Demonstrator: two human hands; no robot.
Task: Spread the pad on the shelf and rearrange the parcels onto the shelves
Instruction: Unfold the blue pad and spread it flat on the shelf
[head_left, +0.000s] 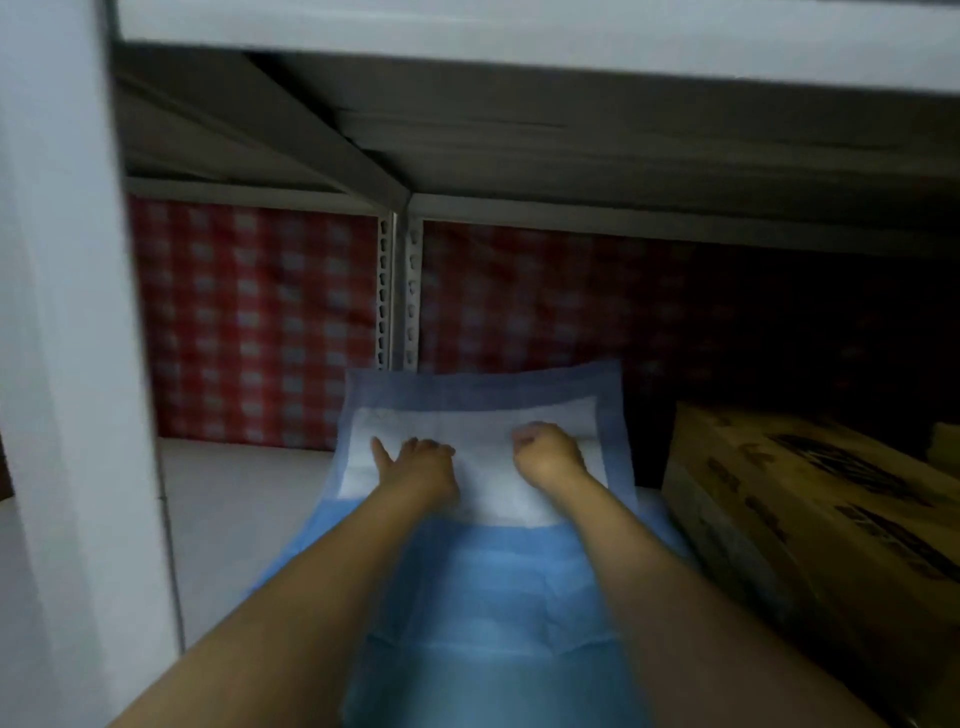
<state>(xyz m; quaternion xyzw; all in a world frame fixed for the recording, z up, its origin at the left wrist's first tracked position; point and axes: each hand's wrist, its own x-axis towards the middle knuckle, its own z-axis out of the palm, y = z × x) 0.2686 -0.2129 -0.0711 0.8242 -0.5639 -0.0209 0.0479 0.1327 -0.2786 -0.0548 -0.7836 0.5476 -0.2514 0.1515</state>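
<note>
Both hands on pad (467, 545): left hand (421, 460) flat, fingers spread; right hand (548, 452) fisted, gripping nothing visible. Pad half unfolded mid-shelf (234, 519), by box (810, 519). Best sweep outward toward back edge, flatten creases.

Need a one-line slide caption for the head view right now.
Both hands, left hand and right hand, press a blue-edged pad flat on the shelf, beside a cardboard box.

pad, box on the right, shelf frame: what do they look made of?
Pad: looks like thin nonwoven sheet, blue border round a white quilted centre, creased and limp; probably disposable.
Box: brown corrugated cardboard by its matte look, dark print on top.
Shelf frame: likely painted metal, pale grey, slotted upright with punched holes.
</note>
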